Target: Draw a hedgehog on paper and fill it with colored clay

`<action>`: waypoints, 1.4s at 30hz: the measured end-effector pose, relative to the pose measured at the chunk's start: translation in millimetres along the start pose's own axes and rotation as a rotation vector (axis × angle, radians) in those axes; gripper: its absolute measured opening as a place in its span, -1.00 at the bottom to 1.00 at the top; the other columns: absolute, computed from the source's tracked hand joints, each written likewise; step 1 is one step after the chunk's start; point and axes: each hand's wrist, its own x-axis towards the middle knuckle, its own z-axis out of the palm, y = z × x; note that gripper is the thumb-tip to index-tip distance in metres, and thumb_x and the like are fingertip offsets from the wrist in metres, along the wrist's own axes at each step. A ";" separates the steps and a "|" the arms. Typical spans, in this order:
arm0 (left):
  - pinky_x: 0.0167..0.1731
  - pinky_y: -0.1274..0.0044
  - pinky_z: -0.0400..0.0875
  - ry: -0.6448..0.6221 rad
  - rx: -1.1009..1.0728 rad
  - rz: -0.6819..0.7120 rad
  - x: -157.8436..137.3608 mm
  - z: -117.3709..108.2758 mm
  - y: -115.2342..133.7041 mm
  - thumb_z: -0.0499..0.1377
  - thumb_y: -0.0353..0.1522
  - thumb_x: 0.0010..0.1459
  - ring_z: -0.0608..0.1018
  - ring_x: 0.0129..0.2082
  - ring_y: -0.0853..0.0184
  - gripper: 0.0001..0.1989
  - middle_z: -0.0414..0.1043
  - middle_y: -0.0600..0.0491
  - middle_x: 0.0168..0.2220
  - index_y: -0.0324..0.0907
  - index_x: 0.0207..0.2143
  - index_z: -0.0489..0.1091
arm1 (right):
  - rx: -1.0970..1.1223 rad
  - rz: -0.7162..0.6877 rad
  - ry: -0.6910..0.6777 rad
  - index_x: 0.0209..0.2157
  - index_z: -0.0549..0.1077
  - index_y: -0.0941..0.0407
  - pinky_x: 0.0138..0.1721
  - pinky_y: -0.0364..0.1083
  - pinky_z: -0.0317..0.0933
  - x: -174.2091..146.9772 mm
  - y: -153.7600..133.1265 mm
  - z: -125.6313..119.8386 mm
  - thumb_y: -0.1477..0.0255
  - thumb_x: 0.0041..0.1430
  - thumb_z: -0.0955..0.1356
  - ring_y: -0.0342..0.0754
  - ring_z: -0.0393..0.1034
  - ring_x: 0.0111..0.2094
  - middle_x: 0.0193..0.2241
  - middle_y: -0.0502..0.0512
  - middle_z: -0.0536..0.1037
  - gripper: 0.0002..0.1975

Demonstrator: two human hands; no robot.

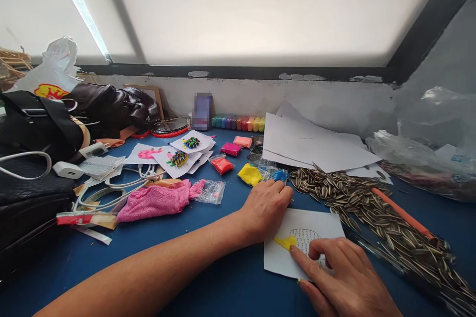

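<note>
A white sheet of paper (275,260) lies on the blue table, with a rounded outline filled with small marks drawn on it. Yellow modelling clay (285,242) is spread flat at the left end of that drawing. The tip of my right index finger presses on the clay's edge; my right hand (345,272) has its fingers apart, and a bit of yellow shows at the thumb tip. Curled at the paper's upper left edge is my left hand (266,210); its fingertips are hidden. Just beyond it are a yellow clay lump (250,174) and blue clay (279,175) in clear wrap.
Sunflower seeds (394,213) and an orange stick (403,214) spread on the right. Paper sheets (312,141) lie behind. Clay packs (238,123) line the wall. Leftward are finished seed-and-clay cards (178,158), a pink cloth (154,201), cables and black bags (33,173).
</note>
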 end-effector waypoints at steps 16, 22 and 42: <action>-0.30 0.43 0.31 0.013 0.035 0.016 -1.0 2.6 0.1 0.00 -0.46 0.26 0.42 -0.30 0.25 -0.91 0.39 0.03 -0.27 -0.18 -0.29 0.28 | -0.104 0.017 0.066 -0.04 0.53 0.14 -0.24 -0.02 0.26 10.8 -2.1 -0.6 0.30 0.29 0.25 0.02 0.35 -0.31 -0.32 0.19 0.45 -0.65; -0.28 0.44 0.32 0.016 0.032 0.030 -0.5 3.6 -1.3 0.00 -0.46 0.26 0.42 -0.29 0.25 -0.92 0.39 0.02 -0.27 -0.18 -0.29 0.27 | -0.102 0.025 0.070 -0.05 0.53 0.14 -0.26 -0.04 0.26 13.2 -2.9 -0.2 0.29 0.27 0.26 0.01 0.37 -0.32 -0.33 0.17 0.47 -0.66; -0.30 0.44 0.33 0.010 0.028 0.024 -0.9 1.5 -0.8 0.00 -0.47 0.25 0.42 -0.30 0.25 -0.91 0.39 0.01 -0.29 -0.19 -0.29 0.27 | -0.061 0.074 0.021 0.06 0.47 0.18 -0.17 0.00 0.29 7.0 -0.4 -1.1 0.44 0.21 0.29 0.03 0.39 -0.22 -0.22 0.22 0.46 -0.61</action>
